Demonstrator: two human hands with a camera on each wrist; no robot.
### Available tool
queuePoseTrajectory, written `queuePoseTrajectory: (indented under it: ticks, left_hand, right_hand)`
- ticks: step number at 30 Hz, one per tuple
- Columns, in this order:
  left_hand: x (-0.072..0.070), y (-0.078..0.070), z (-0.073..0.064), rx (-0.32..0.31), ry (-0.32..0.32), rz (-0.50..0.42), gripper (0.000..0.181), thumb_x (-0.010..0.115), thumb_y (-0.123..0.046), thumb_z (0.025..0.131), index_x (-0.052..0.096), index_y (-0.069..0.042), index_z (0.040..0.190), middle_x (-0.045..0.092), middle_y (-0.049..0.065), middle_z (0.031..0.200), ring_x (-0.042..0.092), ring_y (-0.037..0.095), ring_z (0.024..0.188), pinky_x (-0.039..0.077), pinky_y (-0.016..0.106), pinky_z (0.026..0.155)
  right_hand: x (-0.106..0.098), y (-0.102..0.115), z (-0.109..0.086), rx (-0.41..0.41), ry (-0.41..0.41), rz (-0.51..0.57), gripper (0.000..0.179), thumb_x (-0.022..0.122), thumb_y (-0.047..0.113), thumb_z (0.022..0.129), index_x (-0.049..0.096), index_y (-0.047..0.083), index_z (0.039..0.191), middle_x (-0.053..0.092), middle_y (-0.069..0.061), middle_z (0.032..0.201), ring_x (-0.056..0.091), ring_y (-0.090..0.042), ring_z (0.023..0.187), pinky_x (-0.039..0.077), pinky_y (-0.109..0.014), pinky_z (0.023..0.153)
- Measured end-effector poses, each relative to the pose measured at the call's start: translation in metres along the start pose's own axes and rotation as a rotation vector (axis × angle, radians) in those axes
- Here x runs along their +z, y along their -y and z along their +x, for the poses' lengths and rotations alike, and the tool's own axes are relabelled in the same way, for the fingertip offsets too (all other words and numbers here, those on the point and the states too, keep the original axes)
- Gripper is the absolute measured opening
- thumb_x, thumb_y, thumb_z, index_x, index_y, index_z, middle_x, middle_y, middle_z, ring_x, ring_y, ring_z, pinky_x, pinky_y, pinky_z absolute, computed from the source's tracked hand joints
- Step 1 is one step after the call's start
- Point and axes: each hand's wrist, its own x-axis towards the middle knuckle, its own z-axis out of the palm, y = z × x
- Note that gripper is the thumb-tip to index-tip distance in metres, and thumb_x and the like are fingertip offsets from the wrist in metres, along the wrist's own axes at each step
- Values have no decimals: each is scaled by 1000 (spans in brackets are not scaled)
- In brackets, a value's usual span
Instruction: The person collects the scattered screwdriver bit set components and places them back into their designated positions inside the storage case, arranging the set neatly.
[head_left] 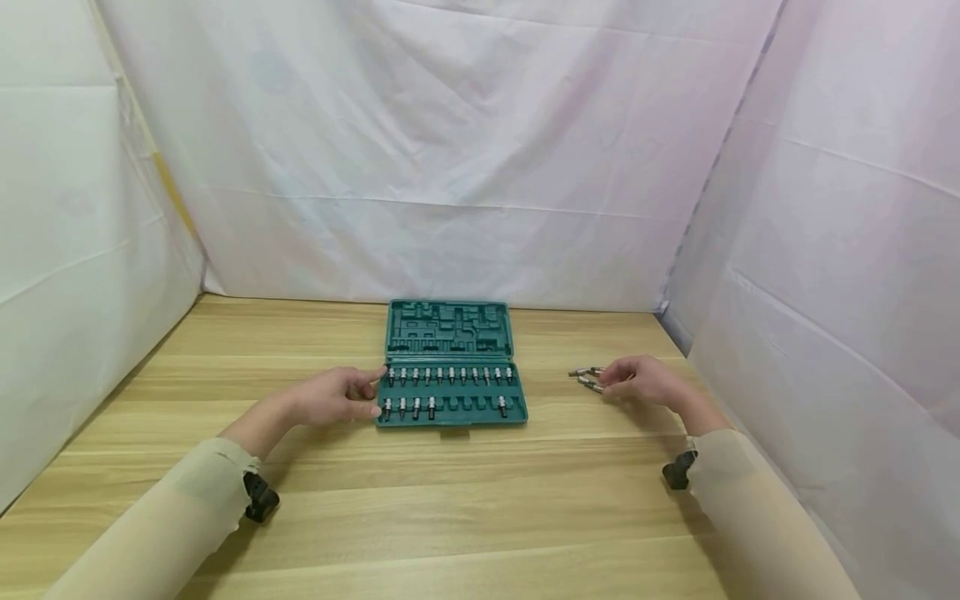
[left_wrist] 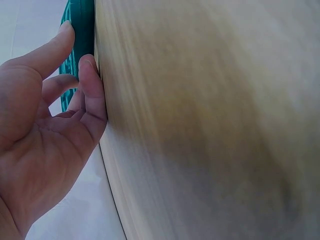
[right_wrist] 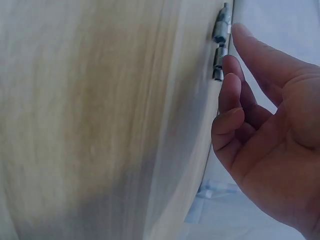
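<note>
A green socket case (head_left: pixel 452 392) lies unfolded on the table, with bit sockets (head_left: pixel 452 375) in two rows. The back row runs nearly the full width; the front row has several at the left and one at the right, with bare slots between. At the case's left side is the left hand (head_left: pixel 339 396), its thumb and index finger spread along the edge; in the left wrist view the thumb tip touches the green side. Over on the right, the right hand (head_left: pixel 637 379) is beside a few loose bit sockets (right_wrist: pixel 220 30), with a gap between thumb and fingers.
The raised case lid (head_left: pixel 450 327), with moulded recesses, leans at the back. White sheets (head_left: pixel 450 167) hang behind and along both sides of the wooden table (head_left: pixel 450 517). A dark wrist device (head_left: pixel 260 497) sits on each sleeve.
</note>
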Motion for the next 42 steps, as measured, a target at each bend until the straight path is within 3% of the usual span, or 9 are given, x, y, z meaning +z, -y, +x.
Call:
queuePoseTrajectory:
  ticks: [11,28,42]
  left_hand:
    - [0,0,0,5,-4,2,84,76,-24,106,29,-1,171,67,22,130,65,20,89,58,33,77]
    - [0,1,0,-2,-8,-3,83,75,-23,106,30,1,171,67,24,133,65,20,89,58,33,78]
    - [-1,-1,-1,1,-9,-1,83,75,-23,106,29,1,171,67,26,134,65,19,90,58,32,78]
  right_hand:
    - [0,-4,5,42,15,-38,32,83,32,100,79,9,122,79,-8,124,66,-24,119,51,-39,102]
    - [4,-3,6,70,8,-63,25,83,33,99,80,11,112,76,-4,109,60,-18,98,48,-33,87]
    - [3,0,2,-1,45,-12,21,80,21,100,78,3,111,77,-5,101,63,-15,89,52,-30,79]
